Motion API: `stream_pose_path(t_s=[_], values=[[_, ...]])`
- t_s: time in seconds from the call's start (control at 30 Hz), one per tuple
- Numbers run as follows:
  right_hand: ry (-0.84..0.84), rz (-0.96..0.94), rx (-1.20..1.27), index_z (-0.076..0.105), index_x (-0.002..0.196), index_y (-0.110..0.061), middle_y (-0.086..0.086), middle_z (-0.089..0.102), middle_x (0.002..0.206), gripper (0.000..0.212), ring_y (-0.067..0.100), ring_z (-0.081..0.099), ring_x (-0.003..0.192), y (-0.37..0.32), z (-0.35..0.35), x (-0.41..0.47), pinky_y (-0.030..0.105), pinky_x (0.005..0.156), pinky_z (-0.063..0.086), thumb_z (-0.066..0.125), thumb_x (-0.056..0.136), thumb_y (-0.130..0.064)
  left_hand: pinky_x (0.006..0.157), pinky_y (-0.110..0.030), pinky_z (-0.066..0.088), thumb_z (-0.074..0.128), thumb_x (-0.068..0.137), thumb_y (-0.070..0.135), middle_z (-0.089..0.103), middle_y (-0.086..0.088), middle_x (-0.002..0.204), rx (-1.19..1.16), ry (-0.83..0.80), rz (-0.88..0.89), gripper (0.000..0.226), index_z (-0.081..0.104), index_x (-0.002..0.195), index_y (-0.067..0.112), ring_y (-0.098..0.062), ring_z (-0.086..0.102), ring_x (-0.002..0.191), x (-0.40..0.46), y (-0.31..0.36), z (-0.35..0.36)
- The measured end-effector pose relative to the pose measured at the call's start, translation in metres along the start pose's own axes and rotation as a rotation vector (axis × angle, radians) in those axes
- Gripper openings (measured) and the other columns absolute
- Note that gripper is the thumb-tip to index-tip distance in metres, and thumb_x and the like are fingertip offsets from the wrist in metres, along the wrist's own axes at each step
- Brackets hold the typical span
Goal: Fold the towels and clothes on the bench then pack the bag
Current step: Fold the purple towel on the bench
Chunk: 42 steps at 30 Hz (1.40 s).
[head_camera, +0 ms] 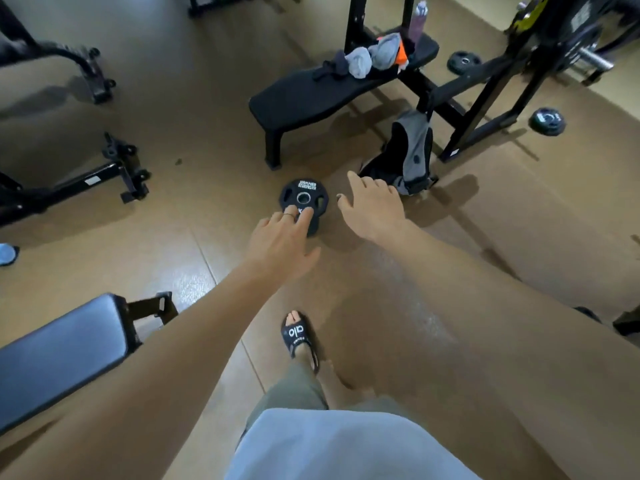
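Head view: both hands, left hand [277, 237] and right hand [372, 206], reach forward empty with fingers relaxed, well short of the bench [311, 95]. Crumpled towels and clothes [370, 57] lie at its far end; the bag [412, 150] slumps on the floor beside its frame. Approach appears under way; folding likely begins by taking one garment.
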State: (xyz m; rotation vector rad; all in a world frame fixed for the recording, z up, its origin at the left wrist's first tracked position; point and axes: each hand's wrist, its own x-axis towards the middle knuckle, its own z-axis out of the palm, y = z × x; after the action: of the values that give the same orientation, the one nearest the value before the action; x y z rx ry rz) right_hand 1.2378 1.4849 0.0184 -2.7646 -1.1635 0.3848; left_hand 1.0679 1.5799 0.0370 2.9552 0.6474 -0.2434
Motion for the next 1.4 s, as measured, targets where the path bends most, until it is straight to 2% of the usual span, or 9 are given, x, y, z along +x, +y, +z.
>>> stream_pose_path(t_s=[0.2,0.47,0.73,1.03,1.23,1.4], values=[[-0.002,0.074,0.012,0.024,0.155,-0.017,0.011,0.044,0.151,0.061,0.035,0.04,0.136,-0.009,-0.027,0.139,0.049,0.111,0.03,0.03,0.104,-0.049,0.095,-0.04,0.045,0.055,0.09,0.052,0.052,-0.007,0.138,-0.002,-0.015,0.026,0.068,0.036,0.147,0.02,-0.032,0.056,0.121,0.149,-0.068,-0.039],[-0.002,0.122,0.069,0.022,0.157,-0.018,0.011,0.04,0.154,0.062,0.034,0.036,0.14,0.001,-0.058,0.311,0.049,0.115,0.028,0.028,0.103,-0.047,0.105,-0.043,0.042,0.051,0.096,0.052,0.043,-0.01,0.149,0.034,-0.021,0.119,0.074,0.026,0.156,0.018,-0.032,0.049,0.132,0.326,-0.118,-0.078],[-0.042,0.084,0.077,0.022,0.157,-0.019,0.01,0.039,0.155,0.062,0.034,0.035,0.141,0.041,-0.073,0.519,0.049,0.115,0.026,0.027,0.103,-0.049,0.106,-0.044,0.041,0.05,0.094,0.053,0.042,-0.011,0.151,0.026,-0.048,0.05,0.074,0.027,0.155,0.018,-0.033,0.049,0.131,0.527,-0.15,-0.092],[-0.107,0.039,0.026,0.021,0.158,-0.017,0.013,0.039,0.155,0.063,0.036,0.036,0.14,0.052,-0.111,0.713,0.049,0.112,0.029,0.029,0.104,-0.049,0.107,-0.042,0.043,0.048,0.097,0.055,0.041,-0.009,0.152,-0.037,-0.062,0.018,0.075,0.022,0.158,0.019,-0.031,0.05,0.131,0.695,-0.206,-0.117],[-0.108,0.115,0.048,0.023,0.157,-0.016,0.014,0.039,0.155,0.063,0.036,0.035,0.14,0.029,-0.092,0.837,0.049,0.112,0.029,0.032,0.103,-0.048,0.104,-0.043,0.044,0.049,0.097,0.056,0.039,-0.01,0.155,-0.039,-0.078,0.09,0.077,0.022,0.158,0.018,-0.032,0.05,0.132,0.816,-0.289,-0.11],[-0.127,0.27,0.088,0.023,0.156,-0.015,0.015,0.041,0.153,0.064,0.038,0.038,0.138,0.006,-0.047,0.93,0.048,0.11,0.031,0.033,0.103,-0.048,0.101,-0.042,0.044,0.049,0.097,0.057,0.039,-0.012,0.153,-0.041,-0.163,0.209,0.079,0.02,0.159,0.016,-0.034,0.05,0.129,0.911,-0.366,-0.079]])
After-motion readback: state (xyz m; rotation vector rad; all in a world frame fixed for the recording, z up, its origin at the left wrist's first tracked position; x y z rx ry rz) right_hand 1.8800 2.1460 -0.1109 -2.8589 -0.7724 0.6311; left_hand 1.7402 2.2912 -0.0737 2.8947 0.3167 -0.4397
